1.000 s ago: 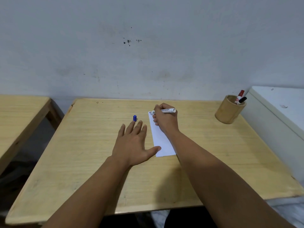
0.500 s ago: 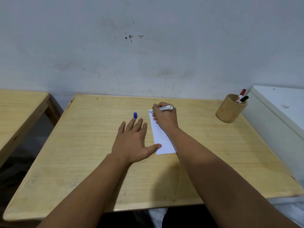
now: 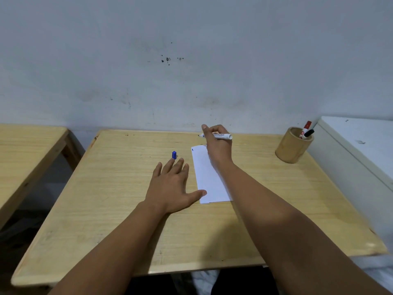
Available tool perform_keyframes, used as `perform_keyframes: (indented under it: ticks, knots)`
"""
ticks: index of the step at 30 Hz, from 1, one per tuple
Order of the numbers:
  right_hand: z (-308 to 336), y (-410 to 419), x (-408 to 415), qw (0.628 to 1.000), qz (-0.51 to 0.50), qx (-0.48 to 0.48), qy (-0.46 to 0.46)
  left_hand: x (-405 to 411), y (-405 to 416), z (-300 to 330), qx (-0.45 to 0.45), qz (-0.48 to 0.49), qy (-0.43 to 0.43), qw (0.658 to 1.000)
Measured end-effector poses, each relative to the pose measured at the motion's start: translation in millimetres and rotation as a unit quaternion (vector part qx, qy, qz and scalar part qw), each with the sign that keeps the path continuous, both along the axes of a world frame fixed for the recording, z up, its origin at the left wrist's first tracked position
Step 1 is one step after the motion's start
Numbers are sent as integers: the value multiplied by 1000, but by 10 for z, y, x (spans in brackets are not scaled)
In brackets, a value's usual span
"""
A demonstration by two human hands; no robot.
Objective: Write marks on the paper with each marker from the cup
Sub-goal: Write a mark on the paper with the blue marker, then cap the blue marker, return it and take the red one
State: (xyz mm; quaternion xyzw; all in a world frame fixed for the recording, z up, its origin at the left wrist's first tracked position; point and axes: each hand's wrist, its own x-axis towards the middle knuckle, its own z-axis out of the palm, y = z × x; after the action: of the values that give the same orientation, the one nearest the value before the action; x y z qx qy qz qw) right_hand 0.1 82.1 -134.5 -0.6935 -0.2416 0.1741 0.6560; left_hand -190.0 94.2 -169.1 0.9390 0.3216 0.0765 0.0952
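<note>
Paper (image 3: 209, 177), white and narrow, lying flat near the middle of the table (image 3: 106, 199), long axis running away from the viewer; one short blue mark (image 3: 192, 149) at its far left corner. Blue marker (image 3: 217, 136), uncapped, pinched in the right hand (image 3: 217, 143) between thumb and curled fingers, index finger extended, barrel held roughly level above and just beyond the paper's far edge, nib pointing left and clear of the sheet. Left hand (image 3: 170, 186) spread flat, palm down on the table beside the paper, thumb tip touching the sheet's near left edge. Blue cap (image 3: 174, 155) standing on the table just beyond the left fingertips. Wooden cup (image 3: 291, 145) well apart at the far right, holding a red-capped marker (image 3: 305, 129) and a black-capped marker (image 3: 309, 133).

Step in hand, judged: blue mark made, marker raised; recapping and return to the cup likely next. For a clean result: nib kept away from table and skin; cap picked up with the left hand and pressed straight on until seated; paper steadied again before the next stroke, since a light sheet slides easily; subsequent marks placed beside the blue one, not over it; cup approached from above to avoid tipping it.
</note>
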Motion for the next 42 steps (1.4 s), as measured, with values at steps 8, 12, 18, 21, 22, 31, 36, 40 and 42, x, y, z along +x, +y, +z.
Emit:
perform_keyframes:
  ticks: [8,12,18,21,22,31,36,40,42]
  knots:
    - [626,-286,197,988,57,40,138,121,147,157,60,103,-192,974]
    - [675,-499,280,995,48,10,81,242,370,242,-3,152,-162,975]
    - [489,-825,408,996,82,-32,30,359,454,295,-117,192,-212,951]
    - [344,-943,433,994,102,-32,-18,491,453,548,-294,219,-343,865]
    - [307,-969,433,994,105,-29,-31,551,429,658,-349,218,-382,828]
    - [511,-1196,497,990,85,13,-114,982,131,1291,-501,170,-457,715]
    - [626,-1426,624,988,73,18,-133,1122,-69,1456,-504,133,-442,730]
    - [670,-1607,752,988,57,8,-141,1243,-212,1527,-500,107,-422,749]
    - [684,-1680,796,989,50,5,-143,1335,-295,1549,-490,95,-408,764]
